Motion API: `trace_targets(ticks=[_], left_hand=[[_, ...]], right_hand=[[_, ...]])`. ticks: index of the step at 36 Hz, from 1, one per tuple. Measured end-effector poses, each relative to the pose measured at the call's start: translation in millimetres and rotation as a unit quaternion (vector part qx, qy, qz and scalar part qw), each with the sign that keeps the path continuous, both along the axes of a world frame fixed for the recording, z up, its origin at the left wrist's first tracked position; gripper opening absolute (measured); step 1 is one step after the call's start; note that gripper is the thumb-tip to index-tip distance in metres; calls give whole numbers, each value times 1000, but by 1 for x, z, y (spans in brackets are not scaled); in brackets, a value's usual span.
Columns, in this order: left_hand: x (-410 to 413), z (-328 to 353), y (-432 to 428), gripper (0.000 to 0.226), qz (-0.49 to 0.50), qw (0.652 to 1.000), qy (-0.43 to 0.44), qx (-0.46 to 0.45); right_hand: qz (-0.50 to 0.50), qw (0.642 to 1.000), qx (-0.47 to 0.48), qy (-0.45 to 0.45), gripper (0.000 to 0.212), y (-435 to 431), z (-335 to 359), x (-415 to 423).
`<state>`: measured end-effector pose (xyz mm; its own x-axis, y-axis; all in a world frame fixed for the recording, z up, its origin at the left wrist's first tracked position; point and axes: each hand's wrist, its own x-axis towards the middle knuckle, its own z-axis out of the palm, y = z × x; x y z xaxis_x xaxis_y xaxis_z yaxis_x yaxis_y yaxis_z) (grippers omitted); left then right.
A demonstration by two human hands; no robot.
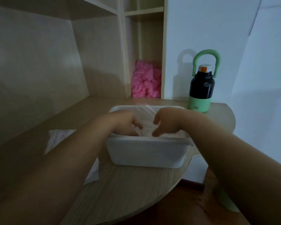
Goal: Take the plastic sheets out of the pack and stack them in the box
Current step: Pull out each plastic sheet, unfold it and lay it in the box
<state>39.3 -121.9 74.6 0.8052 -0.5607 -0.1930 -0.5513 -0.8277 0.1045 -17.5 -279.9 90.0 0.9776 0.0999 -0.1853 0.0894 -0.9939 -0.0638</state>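
Fingers (137,125) of both hands curl down inside the box (146,153), tips among the clear sheets (146,114); blur hides whether they pinch a sheet or only press the stack. On the surface (128,189) the box stands with its long side across the view. Left of the box lies the pack (58,138), flat, partly under the left forearm, its long axis slanting away from the box's near left corner. Within the box, the left hand (125,123) and right hand (168,123) sit close together. For fetching more sheets, the left hand looks nearer the pack.
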Motion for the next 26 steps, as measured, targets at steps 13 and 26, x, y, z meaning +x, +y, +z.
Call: trace_targets(ticks=[13,26], left_hand=[[-11,12,18,26,29,964,-34,-262],[-97,-49,126,23,161,831,-207,-491]], right_hand=[[-23,986,158,-40,49,1,2,4],[103,881,383,-258,20,115,-30,-52]])
